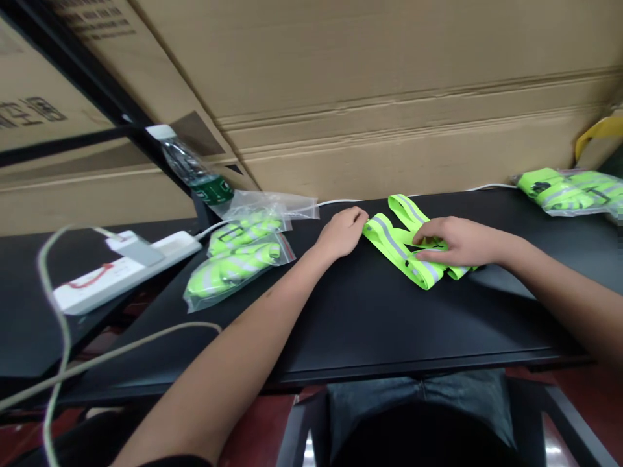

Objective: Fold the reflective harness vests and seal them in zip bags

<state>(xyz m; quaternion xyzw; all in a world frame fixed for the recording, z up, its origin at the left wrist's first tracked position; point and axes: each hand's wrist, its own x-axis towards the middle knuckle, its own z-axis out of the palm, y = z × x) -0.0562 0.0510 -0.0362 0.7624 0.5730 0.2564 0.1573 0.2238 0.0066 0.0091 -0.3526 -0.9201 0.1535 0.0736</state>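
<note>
A neon yellow-green reflective strap [389,241] with a silver stripe lies in loose folds on the black table. At its left end, my left hand [343,232] has its fingers curled closed against the strap's edge; the fingertips are partly hidden. My right hand [455,241] comes over the folds from the right, thumb and fingers bent round part of the strap. Small dark buckle parts show near the right thumb. To the left of my left forearm, a clear zip bag [233,269] holds similar folded straps.
A plastic bottle [214,188] with a green label leans at the back left. A white power strip [126,272] with a plugged-in charger and cables lies at left. More bagged straps [559,191] sit at far right. Cardboard [389,143] walls off the table's back [370,324].
</note>
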